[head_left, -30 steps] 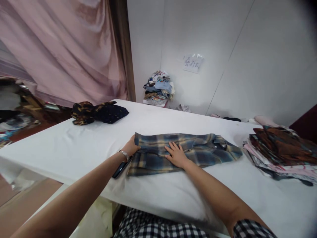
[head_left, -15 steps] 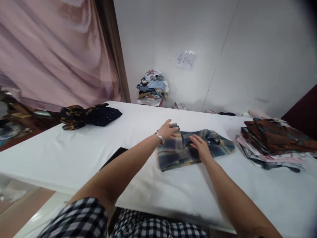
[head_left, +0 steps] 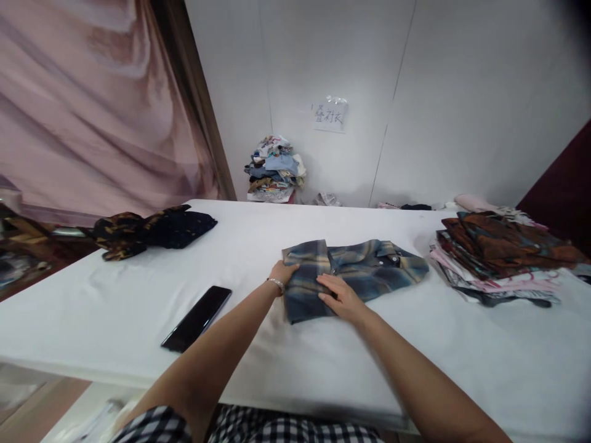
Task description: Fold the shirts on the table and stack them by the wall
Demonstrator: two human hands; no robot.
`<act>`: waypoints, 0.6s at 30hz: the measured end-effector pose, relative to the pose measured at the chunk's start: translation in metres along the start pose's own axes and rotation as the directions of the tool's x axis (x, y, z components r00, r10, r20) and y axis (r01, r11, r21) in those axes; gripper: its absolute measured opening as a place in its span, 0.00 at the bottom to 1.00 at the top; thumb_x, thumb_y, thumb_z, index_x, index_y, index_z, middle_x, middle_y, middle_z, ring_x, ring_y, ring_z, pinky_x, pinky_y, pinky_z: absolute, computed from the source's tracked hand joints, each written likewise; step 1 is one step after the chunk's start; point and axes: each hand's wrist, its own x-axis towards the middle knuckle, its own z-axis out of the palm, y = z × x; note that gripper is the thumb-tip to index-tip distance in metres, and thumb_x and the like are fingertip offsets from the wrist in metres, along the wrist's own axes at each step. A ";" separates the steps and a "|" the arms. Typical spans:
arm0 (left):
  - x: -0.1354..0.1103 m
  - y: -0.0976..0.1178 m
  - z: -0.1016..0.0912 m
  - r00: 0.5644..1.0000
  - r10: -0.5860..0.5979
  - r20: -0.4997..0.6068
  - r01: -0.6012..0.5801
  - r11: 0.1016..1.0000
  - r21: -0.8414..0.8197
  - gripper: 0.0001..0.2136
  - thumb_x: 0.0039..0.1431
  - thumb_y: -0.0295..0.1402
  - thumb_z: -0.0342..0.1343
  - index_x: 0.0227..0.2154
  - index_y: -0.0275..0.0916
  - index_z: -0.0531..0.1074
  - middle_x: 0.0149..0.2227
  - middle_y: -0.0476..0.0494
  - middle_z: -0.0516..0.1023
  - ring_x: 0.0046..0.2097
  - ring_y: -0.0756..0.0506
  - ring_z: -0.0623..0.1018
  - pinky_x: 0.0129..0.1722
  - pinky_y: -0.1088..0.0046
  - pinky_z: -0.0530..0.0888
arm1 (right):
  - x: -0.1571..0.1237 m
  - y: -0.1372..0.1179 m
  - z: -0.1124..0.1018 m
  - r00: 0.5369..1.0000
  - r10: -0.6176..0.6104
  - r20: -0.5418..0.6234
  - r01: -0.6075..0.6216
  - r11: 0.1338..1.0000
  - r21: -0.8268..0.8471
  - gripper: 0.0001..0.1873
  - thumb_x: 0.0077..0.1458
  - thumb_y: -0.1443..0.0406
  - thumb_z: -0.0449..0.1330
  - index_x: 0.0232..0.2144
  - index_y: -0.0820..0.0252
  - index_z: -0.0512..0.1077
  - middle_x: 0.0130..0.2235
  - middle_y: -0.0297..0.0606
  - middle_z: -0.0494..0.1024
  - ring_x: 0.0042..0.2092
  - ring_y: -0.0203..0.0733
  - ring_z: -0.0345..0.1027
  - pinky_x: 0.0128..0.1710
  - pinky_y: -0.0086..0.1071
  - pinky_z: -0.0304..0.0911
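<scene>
Blue-tan plaid shirt (head_left: 362, 264), folded, tapering | left hand (head_left: 283, 272): grip unclear | right hand (head_left: 344, 299): unclenched

Layout of the bench (head_left: 244, 240) before us.
The shirt (head_left: 360, 264) lies near its middle, our hands (head_left: 344, 299) on the shirt's left half. To the left lies a phone (head_left: 197, 318); toward the far left corner, a garment (head_left: 180, 230); to the right, beside the shirt, a clothes stack (head_left: 503, 246). Behind the bench we see a clothes pile (head_left: 276, 170) and, right of it, a sign (head_left: 330, 115) on the wall (head_left: 462, 104).
</scene>
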 end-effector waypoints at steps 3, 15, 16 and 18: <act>-0.005 -0.005 -0.002 0.998 0.054 -0.008 -0.055 0.996 -0.068 0.24 0.50 0.34 0.65 0.51 0.37 0.69 0.47 0.37 0.80 0.47 0.41 0.80 0.45 0.69 0.75 | -0.004 0.003 -0.002 0.998 0.009 -0.058 -0.011 0.999 -0.041 0.19 0.60 0.58 0.58 0.52 0.51 0.75 0.55 0.41 0.76 0.59 0.50 0.67 0.62 0.47 0.60; -0.029 -0.043 0.004 0.993 0.053 -0.108 -0.078 0.967 -0.243 0.47 0.49 0.35 0.66 0.67 0.37 0.45 0.60 0.32 0.70 0.58 0.38 0.73 0.58 0.61 0.67 | 0.158 -0.032 0.030 0.961 0.165 0.223 -0.063 0.913 -0.403 0.19 0.59 0.60 0.58 0.48 0.63 0.76 0.55 0.49 0.75 0.58 0.49 0.67 0.60 0.40 0.59; -0.032 -0.043 0.004 0.992 0.069 -0.102 -0.092 0.966 -0.244 0.46 0.50 0.34 0.65 0.67 0.37 0.44 0.60 0.33 0.69 0.58 0.38 0.73 0.58 0.62 0.67 | 0.171 -0.034 0.041 0.937 0.225 0.268 -0.092 0.898 -0.429 0.19 0.58 0.59 0.58 0.46 0.64 0.77 0.54 0.48 0.76 0.57 0.49 0.68 0.59 0.39 0.59; -0.035 -0.044 0.003 0.992 0.094 -0.080 -0.111 0.966 -0.232 0.46 0.51 0.34 0.63 0.67 0.37 0.42 0.62 0.32 0.68 0.59 0.38 0.72 0.58 0.62 0.67 | 0.189 -0.034 0.059 0.898 0.298 0.324 -0.124 0.877 -0.464 0.16 0.56 0.58 0.59 0.38 0.65 0.80 0.49 0.46 0.80 0.53 0.49 0.71 0.56 0.38 0.59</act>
